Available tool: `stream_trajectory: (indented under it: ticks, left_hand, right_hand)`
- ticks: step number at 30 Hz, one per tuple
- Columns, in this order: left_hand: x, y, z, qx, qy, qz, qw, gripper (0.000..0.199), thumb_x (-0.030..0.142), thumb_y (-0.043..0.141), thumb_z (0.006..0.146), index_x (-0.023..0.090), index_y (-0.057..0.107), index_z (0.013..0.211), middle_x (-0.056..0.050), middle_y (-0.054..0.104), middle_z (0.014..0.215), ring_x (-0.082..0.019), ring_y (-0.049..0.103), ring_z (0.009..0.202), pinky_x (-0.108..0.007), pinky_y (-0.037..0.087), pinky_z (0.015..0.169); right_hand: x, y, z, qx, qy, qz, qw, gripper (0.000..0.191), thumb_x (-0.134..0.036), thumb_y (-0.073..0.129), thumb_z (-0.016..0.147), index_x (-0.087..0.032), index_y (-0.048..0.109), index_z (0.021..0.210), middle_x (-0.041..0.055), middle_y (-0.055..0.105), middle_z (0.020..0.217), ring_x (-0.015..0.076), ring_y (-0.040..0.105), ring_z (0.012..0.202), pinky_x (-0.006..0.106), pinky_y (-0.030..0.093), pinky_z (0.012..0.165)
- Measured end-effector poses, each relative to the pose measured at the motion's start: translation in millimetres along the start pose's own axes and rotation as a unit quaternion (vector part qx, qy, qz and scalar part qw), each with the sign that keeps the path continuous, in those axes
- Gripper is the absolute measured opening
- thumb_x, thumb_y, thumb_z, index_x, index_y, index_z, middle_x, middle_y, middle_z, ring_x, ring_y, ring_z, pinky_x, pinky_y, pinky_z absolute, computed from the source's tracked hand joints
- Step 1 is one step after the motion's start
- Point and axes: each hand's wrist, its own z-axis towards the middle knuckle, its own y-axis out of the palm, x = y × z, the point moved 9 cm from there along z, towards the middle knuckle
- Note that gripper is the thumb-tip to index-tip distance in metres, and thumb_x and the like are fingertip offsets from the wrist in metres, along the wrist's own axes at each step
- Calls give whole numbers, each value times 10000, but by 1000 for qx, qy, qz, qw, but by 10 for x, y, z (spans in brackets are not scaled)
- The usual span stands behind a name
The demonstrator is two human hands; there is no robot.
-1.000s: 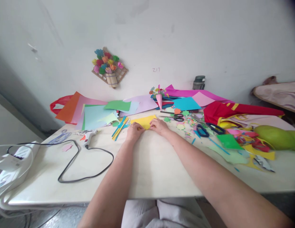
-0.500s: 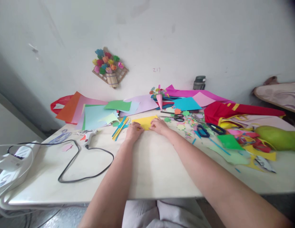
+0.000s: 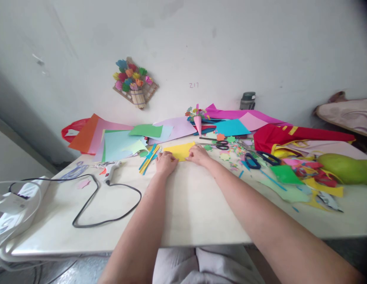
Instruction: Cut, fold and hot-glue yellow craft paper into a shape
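Note:
A sheet of yellow paper [image 3: 181, 151] lies on the table between my two hands. My left hand [image 3: 166, 161] is closed on its near left corner, fingers bent. At the near right side my right hand [image 3: 198, 154] pinches the sheet's edge. The fingertips partly cover the paper's near edge, so I cannot make out a fold there. Just left of my left hand sit blue and yellow paper strips [image 3: 148, 160], crossed over each other. Black-handled scissors [image 3: 221, 145] rest beyond my right hand, amid small paper flowers.
A glue gun [image 3: 112, 170] and its looping black cord lie left, by a white power strip [image 3: 32, 197]. Coloured sheets [image 3: 118, 141] line the wall side. At right are blue-handled scissors [image 3: 253, 161], paper scraps, a green balloon-like object [image 3: 340, 169] and red cloth [image 3: 275, 138].
Both hands stay on the yellow paper with only slight finger shifts. The view has tilted very slightly; nothing else has visibly moved.

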Motion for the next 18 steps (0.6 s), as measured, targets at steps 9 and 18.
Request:
stream_trajectory:
  ticks: [9, 18]
  left_hand:
    - [-23, -89, -57, 29, -73, 67, 995, 211, 408, 550, 663, 224, 646, 697, -71, 575, 1048, -308, 382, 1106, -521, 155, 996]
    - [701, -136, -294, 42, 151, 129, 979, 299, 147, 421, 711, 220, 650, 888, -41, 644, 961, -212, 457, 1071, -407, 28, 1069]
  right_hand:
    - [27, 2, -3, -17, 22, -5, 1000, 250, -440, 612, 679, -198, 663, 716, 69, 581, 956, 210, 492, 892, 288, 366, 749]
    - [17, 0, -10, -29, 19, -1, 999, 250, -433, 608, 682, -207, 675, 764, 62, 583, 1002, 210, 488, 919, 280, 361, 774]
